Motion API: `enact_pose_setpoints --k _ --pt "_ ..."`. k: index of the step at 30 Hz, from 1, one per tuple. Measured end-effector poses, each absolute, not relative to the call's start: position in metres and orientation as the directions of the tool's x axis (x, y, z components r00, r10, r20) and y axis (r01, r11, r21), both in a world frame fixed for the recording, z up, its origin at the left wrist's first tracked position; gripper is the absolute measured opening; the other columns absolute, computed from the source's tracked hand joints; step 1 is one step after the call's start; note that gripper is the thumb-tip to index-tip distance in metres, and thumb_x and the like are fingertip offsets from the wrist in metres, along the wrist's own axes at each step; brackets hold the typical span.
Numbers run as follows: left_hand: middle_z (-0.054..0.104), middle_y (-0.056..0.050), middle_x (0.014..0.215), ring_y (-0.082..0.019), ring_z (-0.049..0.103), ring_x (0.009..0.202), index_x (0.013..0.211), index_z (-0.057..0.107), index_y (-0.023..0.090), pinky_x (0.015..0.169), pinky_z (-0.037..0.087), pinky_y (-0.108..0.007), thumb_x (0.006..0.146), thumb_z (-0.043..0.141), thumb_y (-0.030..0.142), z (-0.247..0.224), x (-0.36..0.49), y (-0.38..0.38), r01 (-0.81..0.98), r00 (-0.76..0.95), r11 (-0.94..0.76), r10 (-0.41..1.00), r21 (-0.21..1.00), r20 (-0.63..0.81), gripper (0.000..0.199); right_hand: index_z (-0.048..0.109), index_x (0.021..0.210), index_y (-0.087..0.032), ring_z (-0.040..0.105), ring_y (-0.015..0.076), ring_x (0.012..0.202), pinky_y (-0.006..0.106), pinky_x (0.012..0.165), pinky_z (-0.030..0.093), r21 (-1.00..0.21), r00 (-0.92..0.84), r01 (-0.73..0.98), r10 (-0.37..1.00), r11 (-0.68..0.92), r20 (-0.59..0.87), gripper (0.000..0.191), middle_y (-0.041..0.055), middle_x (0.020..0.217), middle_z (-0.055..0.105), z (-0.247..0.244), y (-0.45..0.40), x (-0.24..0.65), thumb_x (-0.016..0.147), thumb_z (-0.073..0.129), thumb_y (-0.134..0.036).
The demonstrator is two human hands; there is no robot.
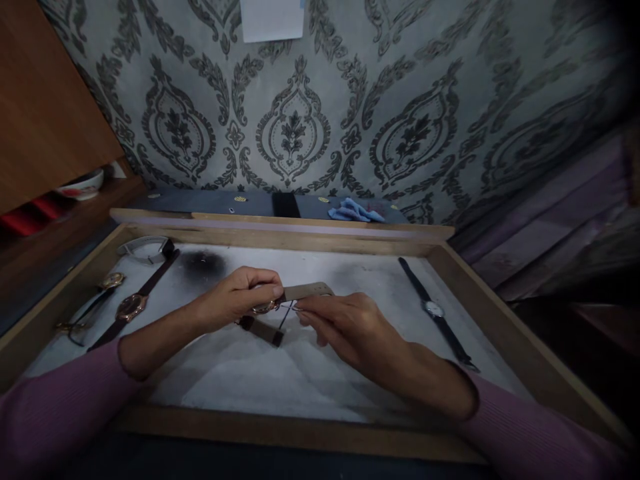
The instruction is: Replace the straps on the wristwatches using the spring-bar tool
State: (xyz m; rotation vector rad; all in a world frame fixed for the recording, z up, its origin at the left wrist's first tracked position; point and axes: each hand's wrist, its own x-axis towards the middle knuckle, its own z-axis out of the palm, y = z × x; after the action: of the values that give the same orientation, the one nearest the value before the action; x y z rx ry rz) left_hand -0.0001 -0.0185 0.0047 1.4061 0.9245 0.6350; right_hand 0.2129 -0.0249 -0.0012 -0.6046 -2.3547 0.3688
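Observation:
A wristwatch with a grey-brown strap (307, 291) is gripped at its case by my left hand (243, 297), thumb and fingers closed round it. One strap half reaches right toward my right hand (345, 323); the other strap half (263, 330) hangs below the case. My right hand is closed in a pinch beside the strap. From its fingertips a thin dark tool (286, 316) sticks out close to the case. Its exact kind is hard to make out, and its rear end is hidden by my fingers.
A wooden-rimmed tray (300, 427) with a white floor lies under both hands. At its left are a rose-gold watch (131, 307), a gold watch (113, 280) and a silver band (147, 249). A dark-strapped watch (434, 309) lies right. Behind the rim sits a blue cloth (356, 211).

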Motion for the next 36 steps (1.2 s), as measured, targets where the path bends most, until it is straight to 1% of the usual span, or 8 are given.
enact_pose_setpoints --k 6,12,20,26,32,36 --pt "0.037 0.008 0.053 -0.006 0.026 0.046 0.067 0.051 0.016 0.043 0.019 -0.019 0.084 0.054 0.041 0.003 0.0001 -0.0177 0.148 0.525 0.096 0.836 0.984 -0.161 0.03 0.065 0.084 -0.011 0.054 0.0076 0.045 0.019 0.047 0.042 -0.406 -0.662 0.336 0.52 0.85 0.539 0.027 -0.0001 0.058 0.062 0.0009 -0.0269 0.2113 0.098 0.043 -0.02" --pt "0.036 0.007 0.053 -0.006 0.025 0.045 0.067 0.05 0.017 0.042 0.018 -0.02 0.082 0.054 0.045 0.0038 0.0027 -0.0181 0.157 0.52 0.114 0.835 0.981 -0.18 0.032 0.066 0.083 -0.01 0.054 0.0085 0.046 0.02 0.049 0.04 -0.41 -0.673 0.348 0.529 0.843 0.517 0.03 -0.0008 0.053 0.058 0.0023 -0.0273 0.2109 0.098 0.042 -0.018" --pt "0.035 0.008 0.051 -0.006 0.022 0.043 0.068 0.051 0.017 0.041 0.017 -0.019 0.082 0.056 0.045 -0.0008 0.0014 -0.0181 0.126 0.513 0.152 0.836 0.98 -0.196 0.032 0.065 0.083 -0.011 0.054 0.0087 0.048 0.02 0.051 0.041 -0.406 -0.68 0.331 0.514 0.852 0.523 0.026 -0.0005 0.057 0.06 0.0015 -0.0274 0.2125 0.097 0.043 -0.016" --pt "0.035 0.008 0.051 -0.005 0.023 0.042 0.067 0.051 0.016 0.04 0.016 -0.02 0.081 0.058 0.045 0.0005 0.0017 -0.0184 0.098 0.517 0.164 0.834 0.982 -0.191 0.032 0.063 0.082 -0.012 0.053 0.0083 0.047 0.02 0.05 0.039 -0.361 -0.699 0.341 0.491 0.868 0.52 0.028 -0.0014 0.055 0.057 0.0024 -0.028 0.2122 0.098 0.041 -0.017" --pt "0.034 0.008 0.051 -0.006 0.022 0.043 0.068 0.052 0.016 0.041 0.013 -0.021 0.082 0.058 0.045 -0.0001 0.0017 -0.0181 0.096 0.525 0.179 0.827 0.979 -0.203 0.033 0.065 0.083 -0.012 0.054 0.0085 0.048 0.02 0.051 0.041 -0.395 -0.684 0.345 0.516 0.852 0.515 0.027 -0.0007 0.057 0.06 0.0 -0.0279 0.2127 0.097 0.042 -0.017" --pt "0.034 0.008 0.051 -0.006 0.021 0.044 0.068 0.052 0.016 0.041 0.012 -0.021 0.081 0.058 0.045 -0.0025 0.0008 -0.0177 0.089 0.526 0.188 0.825 0.978 -0.206 0.033 0.065 0.083 -0.011 0.054 0.0086 0.048 0.02 0.05 0.041 -0.395 -0.679 0.337 0.511 0.855 0.528 0.026 -0.0013 0.056 0.059 -0.0012 -0.0276 0.2126 0.096 0.044 -0.017"
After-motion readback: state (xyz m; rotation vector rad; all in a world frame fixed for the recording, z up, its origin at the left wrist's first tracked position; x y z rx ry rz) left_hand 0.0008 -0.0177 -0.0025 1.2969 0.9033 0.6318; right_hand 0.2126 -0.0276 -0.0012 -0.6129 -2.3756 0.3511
